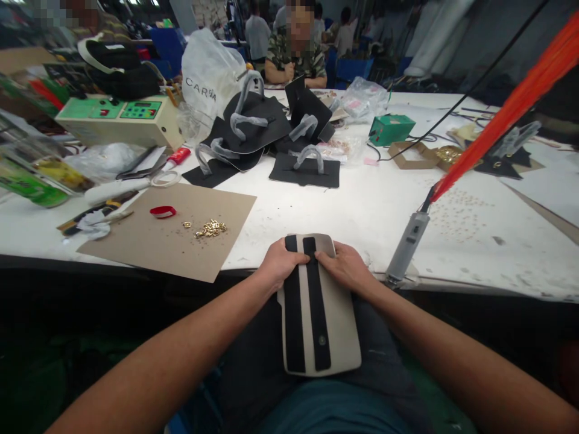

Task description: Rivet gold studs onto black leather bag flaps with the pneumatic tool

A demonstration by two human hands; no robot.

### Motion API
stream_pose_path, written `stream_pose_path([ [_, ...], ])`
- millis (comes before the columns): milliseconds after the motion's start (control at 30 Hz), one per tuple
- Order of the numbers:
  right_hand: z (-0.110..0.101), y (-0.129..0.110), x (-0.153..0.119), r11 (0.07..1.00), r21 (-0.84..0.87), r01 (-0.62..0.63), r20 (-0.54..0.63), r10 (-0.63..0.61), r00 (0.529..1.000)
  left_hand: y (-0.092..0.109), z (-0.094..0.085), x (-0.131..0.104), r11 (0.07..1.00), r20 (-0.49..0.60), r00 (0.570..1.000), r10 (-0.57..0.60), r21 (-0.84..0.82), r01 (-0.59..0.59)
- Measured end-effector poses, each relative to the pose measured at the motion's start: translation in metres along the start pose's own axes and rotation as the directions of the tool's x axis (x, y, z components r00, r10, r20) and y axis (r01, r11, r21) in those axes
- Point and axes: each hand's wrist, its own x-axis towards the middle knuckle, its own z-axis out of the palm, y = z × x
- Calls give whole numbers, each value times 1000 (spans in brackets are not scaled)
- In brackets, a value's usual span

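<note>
A beige panel (339,325) with two long black strips lies over my lap, its far end leaning at the table edge. One strip carries a small round metal snap (321,340) near its lower end. My left hand (281,262) grips the panel's upper left edge, with the thumb on top of it. From the right, my right hand (346,265) holds the upper right edge, its thumb pressing by the top of the middle strip. The fingers under the panel are hidden.
A brown board (181,241) bears gold metal pieces (211,228) and a red band (163,211). Black panels with wrapped handles (305,169) lie farther back. At right, a grey tool (409,247) hangs from an orange cord. A person (296,48) sits across the table.
</note>
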Motion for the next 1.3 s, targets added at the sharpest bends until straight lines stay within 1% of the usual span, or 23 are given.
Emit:
stream_pose_path([
  [67,3,-1,7,999,-36,-41,36,42,998,0,-1,9,998,11,1000,-18,54,17],
  [167,9,-3,10,993,-108,-51,25,54,998,0,-4,16,993,18,1000,-10,122,8],
  [233,11,-4,11,990,-132,-50,18,53,998,2,-6,16,968,7,999,42,246,-43],
  [267,12,-5,11,990,-129,-52,17,55,998,4,-7,15,935,-16,996,92,345,-81],
  [300,12,-5,11,992,-118,-53,15,56,998,5,-8,13,879,-42,985,165,459,-128],
  [333,12,-5,11,993,-103,-51,11,53,999,7,-10,10,800,-63,963,262,573,-180],
  [400,8,-6,9,997,-71,-34,-6,34,999,7,-12,4,608,-40,879,476,737,-295],
  [467,4,-7,6,998,-58,2,-34,-4,999,2,-15,1,429,85,773,629,791,-436],
  [500,3,-8,5,998,-57,20,-50,-23,999,-3,-16,2,369,154,731,665,784,-500],
  [533,3,-8,5,998,-57,37,-70,-41,997,-10,-18,5,330,224,701,676,759,-561],
  [600,4,-6,10,997,-50,60,-117,-65,991,-23,-20,16,312,281,664,693,713,-627],
  [667,7,-2,18,998,-27,61,-167,-64,984,-34,-22,28,318,292,648,703,686,-654],
  [767,6,5,19,994,46,102,-257,-87,962,-39,-24,40,319,299,649,699,682,-658],
  [833,-2,13,7,979,111,171,-336,-125,934,-38,-26,43,320,297,671,680,703,-635],
  [900,-17,30,-15,957,168,236,-411,-150,899,-33,-27,44,323,299,703,645,727,-606],
  [933,-27,43,-27,947,198,253,-448,-143,883,-31,-27,44,325,304,720,624,737,-593],
  [1000,-51,79,-45,941,250,230,-510,-74,857,-26,-27,45,330,315,749,582,751,-572],
  [1033,-64,102,-50,947,270,172,-536,0,844,-24,-27,45,331,320,761,565,757,-564],
  [1100,-89,152,-50,971,232,-53,-547,175,819,-21,-27,47,328,329,777,537,767,-551],
  [1133,-100,178,-46,969,213,-128,-556,228,799,-19,-27,47,325,330,783,527,773,-544],
  [1200,-117,224,-33,958,172,-232,-573,288,767,-19,-28,48,321,331,791,514,781,-535],
  [1233,-123,242,-26,952,148,-267,-575,302,760,-19,-28,49,320,331,793,512,783,-533],
  [1300,-130,270,-13,944,92,-316,-569,311,761,-21,-28,49,319,330,789,518,781,-536],
])
